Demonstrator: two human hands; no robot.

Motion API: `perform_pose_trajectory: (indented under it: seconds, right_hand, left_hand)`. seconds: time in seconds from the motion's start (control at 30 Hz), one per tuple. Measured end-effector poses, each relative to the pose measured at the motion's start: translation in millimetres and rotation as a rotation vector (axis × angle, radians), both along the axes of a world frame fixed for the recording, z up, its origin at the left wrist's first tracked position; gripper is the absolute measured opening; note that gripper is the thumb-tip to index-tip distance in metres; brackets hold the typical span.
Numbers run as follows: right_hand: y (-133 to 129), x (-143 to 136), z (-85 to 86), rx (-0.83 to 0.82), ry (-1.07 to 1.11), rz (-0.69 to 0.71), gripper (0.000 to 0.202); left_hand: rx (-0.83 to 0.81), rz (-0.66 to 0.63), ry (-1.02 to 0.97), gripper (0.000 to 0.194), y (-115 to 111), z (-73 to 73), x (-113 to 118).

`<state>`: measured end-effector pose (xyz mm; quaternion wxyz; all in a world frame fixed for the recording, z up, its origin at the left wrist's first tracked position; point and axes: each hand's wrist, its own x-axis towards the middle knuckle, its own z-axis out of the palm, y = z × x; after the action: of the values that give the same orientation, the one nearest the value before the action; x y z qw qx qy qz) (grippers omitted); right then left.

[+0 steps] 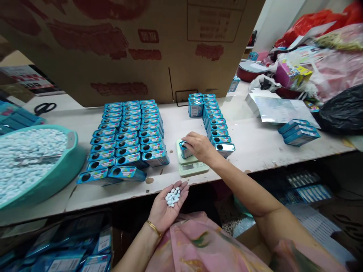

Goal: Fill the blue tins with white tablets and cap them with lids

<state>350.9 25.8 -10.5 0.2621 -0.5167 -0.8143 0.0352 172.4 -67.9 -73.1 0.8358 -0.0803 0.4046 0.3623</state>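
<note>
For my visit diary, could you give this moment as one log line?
left hand: palm up, holding pale pellets | right hand: at blue container on green scale | far left: teal basin of pellets

Left hand [167, 211] lay palm up by table [249, 151] edge, pale tablets [172, 197] heaped in it; I made out gold bangle [154, 228] at wrist. Right hand [198, 146] bent over blue tin [185, 152] on pale green digital scale [195, 172]; I couldn't tell whether fingertips pinched anything. Left tin rows [127, 142] and right tin rows [217, 127] flanked scale. Teal basin [72, 164] held more tablets; cardboard box [170, 56] stood behind.
</note>
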Motion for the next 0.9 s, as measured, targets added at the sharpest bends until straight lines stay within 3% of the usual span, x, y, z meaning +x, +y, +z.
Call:
perform_pose_trajectory:
  seconds: [0.27,0.63,0.77,0.9]
  right_hand:
    - [-11.0,19.4,1.0,0.117,0.267,-0.006,0.017]
    - [-40.7,57.9,-5.7,0.203,0.494,-0.265,0.015]
    - [-37.8,56.3,-10.5,0.145,0.46,-0.231,0.018]
    - [-27.6,51.5,-11.6,0.097,0.328,-0.127,0.033]
  left_hand:
    - [-0.018,0.0,-0.007,0.022,0.2,1.3,-0.6]
    - [-0.046,-0.022,-0.016,0.017,-2.9,-12.9,-15.9]
    - [-0.039,-0.015,-0.014,0.017,-5.1,-13.8,-18.2]
    - [-0.037,-0.003,0.015,0.018,-7.4,-15.8,-21.2]
